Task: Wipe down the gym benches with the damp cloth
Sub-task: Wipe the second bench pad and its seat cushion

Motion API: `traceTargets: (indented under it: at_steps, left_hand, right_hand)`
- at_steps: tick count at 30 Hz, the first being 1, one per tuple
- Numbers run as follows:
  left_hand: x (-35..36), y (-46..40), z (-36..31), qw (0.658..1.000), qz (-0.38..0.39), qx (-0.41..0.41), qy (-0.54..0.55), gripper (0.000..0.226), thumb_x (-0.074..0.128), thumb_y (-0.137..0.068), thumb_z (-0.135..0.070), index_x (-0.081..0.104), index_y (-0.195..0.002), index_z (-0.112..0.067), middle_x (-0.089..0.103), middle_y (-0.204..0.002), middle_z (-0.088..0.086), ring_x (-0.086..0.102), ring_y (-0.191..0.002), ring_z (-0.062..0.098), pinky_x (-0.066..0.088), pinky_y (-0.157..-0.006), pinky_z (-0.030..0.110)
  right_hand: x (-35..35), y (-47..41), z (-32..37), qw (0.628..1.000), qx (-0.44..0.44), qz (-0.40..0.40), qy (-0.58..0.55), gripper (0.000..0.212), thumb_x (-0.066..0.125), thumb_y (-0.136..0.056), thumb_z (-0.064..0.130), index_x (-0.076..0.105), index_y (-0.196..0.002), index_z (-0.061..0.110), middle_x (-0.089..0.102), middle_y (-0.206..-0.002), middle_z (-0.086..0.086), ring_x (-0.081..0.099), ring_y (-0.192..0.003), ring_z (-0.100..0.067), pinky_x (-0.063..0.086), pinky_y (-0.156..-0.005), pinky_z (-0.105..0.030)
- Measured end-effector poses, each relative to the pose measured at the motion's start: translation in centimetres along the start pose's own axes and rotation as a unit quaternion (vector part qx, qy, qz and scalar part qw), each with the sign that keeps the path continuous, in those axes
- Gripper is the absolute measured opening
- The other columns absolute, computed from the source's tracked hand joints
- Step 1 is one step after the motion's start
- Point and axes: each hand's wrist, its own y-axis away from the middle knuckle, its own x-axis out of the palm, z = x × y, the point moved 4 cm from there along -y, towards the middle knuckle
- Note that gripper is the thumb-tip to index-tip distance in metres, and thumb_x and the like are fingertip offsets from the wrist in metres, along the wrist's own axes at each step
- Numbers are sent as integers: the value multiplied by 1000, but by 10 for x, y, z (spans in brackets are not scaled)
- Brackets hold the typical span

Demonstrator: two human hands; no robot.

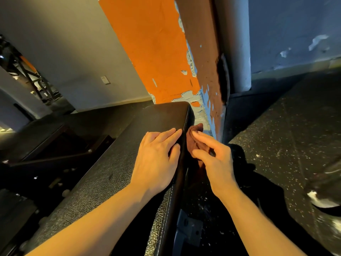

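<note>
Cloth (193, 143) is pressing against the bench (129, 172) side edge, right hand (214, 159) pinching it while left hand (156, 159) is resting flat, fingers spread, on the surface; loose pinch is risking a drop onto the floor (276, 135).

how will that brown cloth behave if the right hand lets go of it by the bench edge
The cloth looks bunched and creased under the right hand, so it is probably limp and light. Pressed against the side of the bench pad, which looks smooth, it would likely slide off and drop rather than stay put.
</note>
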Motion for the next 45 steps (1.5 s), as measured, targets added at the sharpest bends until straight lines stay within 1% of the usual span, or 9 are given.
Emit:
traceTargets:
  at_steps: [9, 13, 22, 25, 29, 33, 38, 41, 45]
  left_hand:
    - [0, -1, -1, 999, 31, -9, 10, 55, 20, -93, -42, 43, -143, -34, 41, -147, -18, 33, -121, 7, 22, -110, 25]
    - [1, 0, -2, 999, 48, -9, -5, 56, 16, -94, -42, 34, -146, -36, 34, -151, -19, 30, -123, 9, 22, -114, 43]
    - [0, 1, -3, 998, 62, -26, 19, 56, 13, -92, -45, 31, -145, -44, 28, -151, -26, 25, -125, 5, 19, -115, 42]
    - [1, 0, -2, 998, 62, -24, 16, 55, 12, -93, -46, 28, -145, -45, 27, -151, -27, 24, -124, 4, 19, -115, 41]
    - [1, 1, -2, 997, 65, -26, 13, 55, 12, -93, -45, 29, -145, -43, 28, -150, -27, 23, -124, 3, 18, -116, 42]
    - [-1, 1, -3, 997, 66, -27, 22, 56, 11, -92, -47, 29, -145, -45, 28, -150, -28, 23, -124, 3, 18, -116, 42]
    - [-2, 0, -3, 997, 66, -34, 28, 55, 13, -92, -46, 30, -144, -45, 28, -149, -28, 24, -124, 3, 18, -116, 42]
    - [-2, 0, -5, 997, 68, -34, 19, 55, 14, -92, -45, 30, -145, -44, 29, -150, -26, 24, -124, 4, 18, -115, 43]
    - [-3, 0, -5, 998, 59, -29, 21, 55, 17, -93, -43, 34, -145, -41, 32, -150, -23, 27, -123, 6, 19, -115, 44]
  right_hand:
    - [11, -47, -4, 995, 49, -67, 59, 45, 59, -90, 2, 59, -131, 22, 64, -123, 5, 57, -114, -7, 47, -103, -35]
    - [14, -34, 10, 995, -26, -34, 89, 48, 60, -86, -4, 62, -127, 20, 65, -117, 9, 60, -107, 0, 49, -93, -18]
    - [7, -80, -6, 988, 44, -28, 147, 47, 51, -94, -1, 53, -137, 19, 59, -125, 5, 54, -120, -11, 44, -103, -29]
    - [9, -68, 5, 985, -15, -11, 169, 48, 51, -93, -4, 53, -136, 17, 57, -122, 9, 53, -113, -3, 44, -95, -13]
    - [16, -99, 15, 974, -64, 20, 214, 50, 47, -92, -8, 50, -138, 12, 51, -138, -2, 48, -126, -13, 39, -104, -21]
    - [7, -99, 5, 983, 13, 22, 181, 42, 45, -90, -10, 67, -110, 19, 66, -106, 4, 60, -104, -10, 49, -96, -30]
    - [-3, -87, 16, 980, -42, -28, 193, 43, 54, -93, 0, 56, -132, 17, 56, -112, 13, 53, -99, 4, 39, -75, 4]
    - [10, -103, 20, 970, -57, 18, 234, 44, 52, -97, 12, 47, -141, 20, 40, -144, 3, 41, -129, -10, 33, -100, -12]
    - [10, -85, 6, 981, 6, 22, 195, 37, 52, -96, 10, 55, -130, 25, 56, -118, 11, 52, -113, -9, 45, -96, -27]
